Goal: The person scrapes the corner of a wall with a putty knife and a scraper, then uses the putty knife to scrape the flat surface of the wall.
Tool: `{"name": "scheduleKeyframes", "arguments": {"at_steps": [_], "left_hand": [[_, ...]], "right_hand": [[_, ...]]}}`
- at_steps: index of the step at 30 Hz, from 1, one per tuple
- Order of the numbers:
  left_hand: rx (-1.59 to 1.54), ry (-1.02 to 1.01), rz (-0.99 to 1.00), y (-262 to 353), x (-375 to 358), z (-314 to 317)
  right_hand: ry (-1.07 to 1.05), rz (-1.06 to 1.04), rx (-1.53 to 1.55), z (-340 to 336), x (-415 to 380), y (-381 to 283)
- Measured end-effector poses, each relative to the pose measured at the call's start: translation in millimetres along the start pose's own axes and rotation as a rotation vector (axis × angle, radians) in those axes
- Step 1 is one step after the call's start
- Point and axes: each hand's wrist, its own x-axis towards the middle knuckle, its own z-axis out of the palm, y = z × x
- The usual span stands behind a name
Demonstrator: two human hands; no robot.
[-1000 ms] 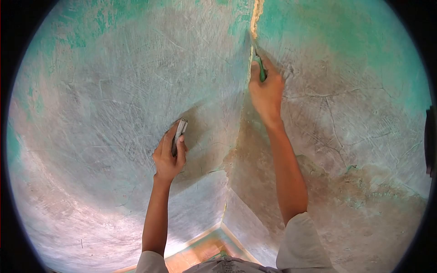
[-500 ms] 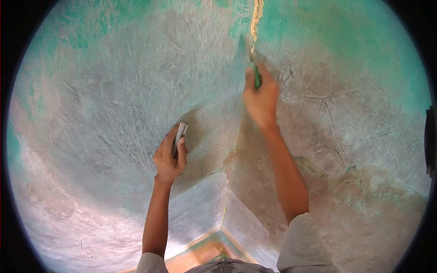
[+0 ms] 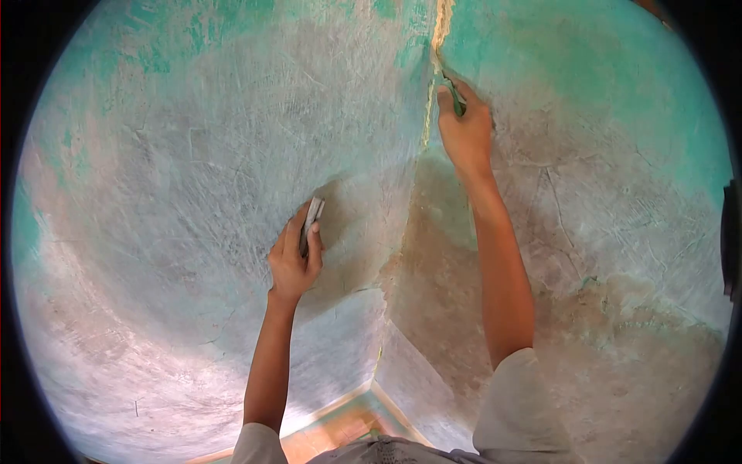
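Observation:
High at the wall corner (image 3: 427, 116), my right hand (image 3: 468, 135) is closed round a green-handled scraper (image 3: 459, 103). Its tip reaches the corner line, where a pale yellowish strip (image 3: 442, 27) of exposed filler or plaster runs down. Lower on the left wall, my left hand (image 3: 292, 263) grips a narrow grey block (image 3: 312, 220) between thumb and fingers. That block has a grooved end and points up and to the right, close against the wall; what kind of thing it is I cannot tell.
Two walls meet in the corner, with green paint (image 3: 595, 62) above and worn grey plaster (image 3: 201, 178) below. Cracks and a rough brown patch (image 3: 618, 309) mark the right wall. Tiled floor (image 3: 325, 441) shows below, and a dark object (image 3: 728, 240) at the right edge.
My right hand and scraper have moved up and to the right along the corner. More of the pale strip shows below the tip. The left hand has barely shifted.

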Motion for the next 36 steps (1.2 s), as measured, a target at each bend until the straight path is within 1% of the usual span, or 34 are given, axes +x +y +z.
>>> {"name": "scheduleKeyframes", "arguments": {"at_steps": [1, 4, 5, 7, 8, 10, 12, 13, 15, 16, 18, 19, 21, 24, 27, 31, 34, 36], "left_hand": [[-0.03, -0.024, -0.029, 1, -1, -2], [-0.097, -0.071, -0.103, 5, -4, -10], [-0.115, -0.089, -0.123, 5, -6, -16], [-0.064, -0.087, -0.095, 5, -12, -30], [-0.04, -0.085, -0.086, 6, -15, -38], [-0.035, -0.096, -0.134, 8, -22, -55], [-0.06, -0.098, -0.183, 1, -31, -62], [-0.045, -0.117, -0.166, -2, -35, -62], [-0.014, -0.146, -0.131, -8, -39, -63], [-0.034, -0.14, -0.143, -10, -39, -63], [-0.077, -0.12, -0.179, -13, -40, -60], [-0.033, -0.114, -0.118, -16, -42, -59], [0.05, -0.094, 0.003, -23, -45, -54], [-0.065, -0.089, -0.103, -23, -50, -55], [0.0, -0.044, 0.0, -29, -54, -56], [0.009, -0.013, 0.013, -29, -52, -58], [-0.002, -0.031, 0.038, -30, -57, -60], [-0.022, -0.028, 0.047, -28, -54, -58]], "right_hand": [[-0.009, 0.04, 0.001, -4, -7, -2], [0.026, -0.094, -0.075, 11, -35, 12], [-0.002, -0.04, -0.088, 8, -32, 11], [-0.057, 0.072, -0.115, -2, -24, -4], [-0.062, 0.06, -0.092, -6, -17, -5], [-0.073, 0.042, -0.051, -10, -3, -3], [-0.005, -0.047, -0.09, -2, -15, 4], [0.035, -0.089, -0.105, 4, -23, 7], [0.019, -0.02, -0.089, 12, -37, 4], [0.015, 0.013, -0.08, 13, -41, 1], [-0.01, 0.04, -0.086, 6, -16, -4], [-0.024, 0.058, -0.089, 2, -8, -4], [-0.03, -0.006, -0.109, -2, -6, 0], [-0.013, -0.025, -0.126, 0, -31, 2], [0.009, -0.029, -0.137, 4, -29, -1], [-0.015, 0.047, -0.109, 0, 8, -8], [0.028, -0.029, -0.105, 7, -11, -1], [0.009, -0.007, -0.097, 7, -19, 2]]}}
